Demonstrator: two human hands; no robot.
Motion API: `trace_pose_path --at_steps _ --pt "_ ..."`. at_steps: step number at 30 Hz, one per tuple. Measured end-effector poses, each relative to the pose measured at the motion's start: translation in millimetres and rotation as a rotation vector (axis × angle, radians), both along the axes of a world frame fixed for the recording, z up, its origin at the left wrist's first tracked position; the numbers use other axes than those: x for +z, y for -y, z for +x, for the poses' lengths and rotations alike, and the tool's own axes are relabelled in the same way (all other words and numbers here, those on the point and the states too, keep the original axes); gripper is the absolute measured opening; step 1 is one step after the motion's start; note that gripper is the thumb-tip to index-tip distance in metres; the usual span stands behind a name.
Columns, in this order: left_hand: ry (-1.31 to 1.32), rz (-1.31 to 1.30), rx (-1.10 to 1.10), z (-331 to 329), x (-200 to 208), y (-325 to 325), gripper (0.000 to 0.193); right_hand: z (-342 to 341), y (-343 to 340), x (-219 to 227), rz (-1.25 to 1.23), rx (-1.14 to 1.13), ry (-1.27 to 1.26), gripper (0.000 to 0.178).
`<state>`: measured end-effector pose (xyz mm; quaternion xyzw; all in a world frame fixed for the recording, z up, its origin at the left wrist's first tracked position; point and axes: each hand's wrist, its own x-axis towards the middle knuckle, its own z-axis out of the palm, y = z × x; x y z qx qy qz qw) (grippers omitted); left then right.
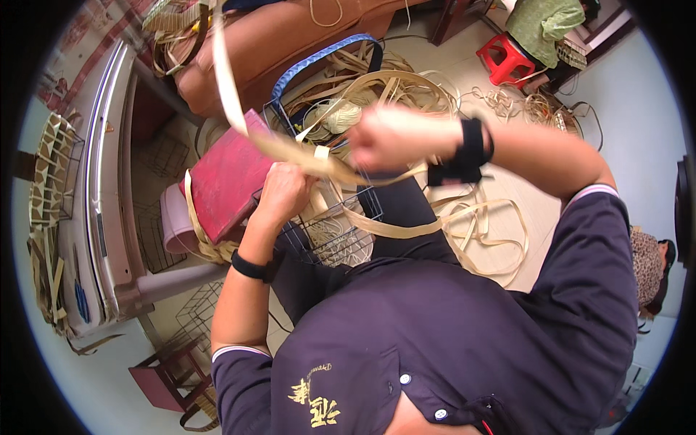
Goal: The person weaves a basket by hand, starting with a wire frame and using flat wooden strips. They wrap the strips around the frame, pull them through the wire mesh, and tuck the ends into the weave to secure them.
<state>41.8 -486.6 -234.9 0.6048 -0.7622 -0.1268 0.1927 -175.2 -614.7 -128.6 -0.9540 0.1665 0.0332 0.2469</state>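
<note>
My left hand (284,191) is closed at the upper edge of a dark wire basket frame (377,205), gripping a pale flat weaving strip (229,90). The strip's long end arcs up past the red board, smeared by motion. My right hand (395,138), also blurred, is curled into a fist just right of the left one; what it holds, if anything, I cannot make out. More pale strip (395,230) loops across the frame and over my thigh. The frame rests by my legs, its far side partly hidden by my hands and the strips.
A red board (235,170) leans over a pink bucket (174,221) at my left. Ahead, a blue-rimmed basket (319,54) stands among heaped strips and a ball of cord (337,116). Another person (540,32) sits by a red stool (504,61). Loose strip coils (500,239) lie on the floor.
</note>
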Motion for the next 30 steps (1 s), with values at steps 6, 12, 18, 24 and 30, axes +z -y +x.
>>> trace_pose_path --at_steps 6,12,18,24,30 --pt "-0.077 0.105 0.04 -3.4 0.3 6.0 0.02 -99.1 -84.2 -85.9 0.787 -0.272 -0.059 0.041" --pt "-0.048 0.083 0.098 -1.1 4.3 3.4 0.021 -174.2 -98.6 -67.1 0.909 -0.349 -0.009 0.032" --pt "-0.143 -0.001 0.089 -9.6 10.0 -1.0 0.019 -224.2 -120.0 -70.0 0.93 -0.445 -0.07 0.03" --pt "-0.107 -0.008 -0.029 -7.5 22.1 0.1 0.021 -187.3 -117.1 -28.6 0.853 -0.155 0.04 0.024" --pt "0.129 0.014 -0.168 1.4 14.0 17.4 0.016 -172.1 -104.9 -14.5 0.651 0.05 0.046 0.029"
